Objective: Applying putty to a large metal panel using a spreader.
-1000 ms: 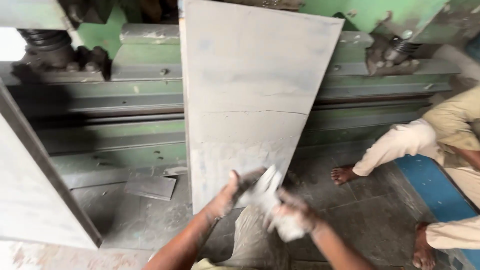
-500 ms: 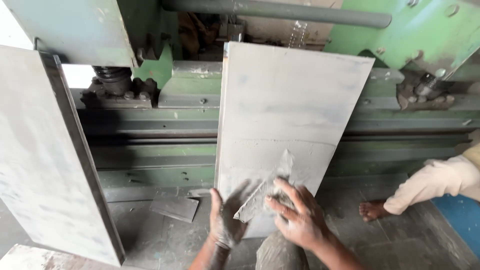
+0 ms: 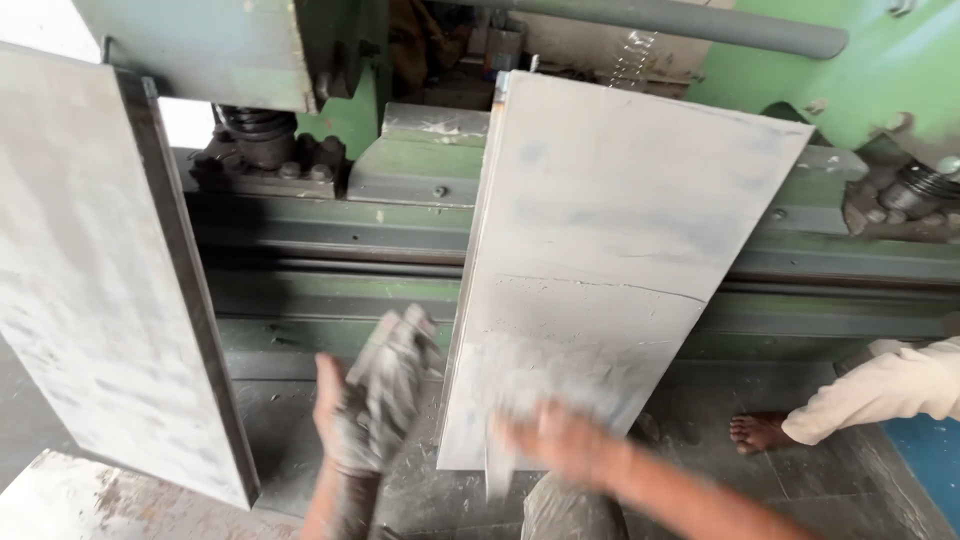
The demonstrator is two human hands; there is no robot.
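A tall grey metal sheet (image 3: 610, 250) leans upright against a green machine (image 3: 400, 180). My left hand (image 3: 345, 425) is to the left of the sheet's lower edge, closed around a crumpled grey rag (image 3: 395, 355). My right hand (image 3: 560, 440) is motion-blurred and lies against the sheet's lower part, where the surface looks smeared pale. A pale strip hangs beside its fingers; whether the hand grips it is unclear.
A second large grey sheet (image 3: 90, 280) stands on edge at the left. Another person's cream-trousered leg (image 3: 890, 390) and bare foot (image 3: 760, 430) are at the right, by a blue patch (image 3: 930, 450). A grey pipe (image 3: 700, 20) crosses the top. The floor is dusty concrete.
The view has shifted right and closer. My hands have separated: the left pulled away to the left with the rag, the right swept across the sheet's lower part.
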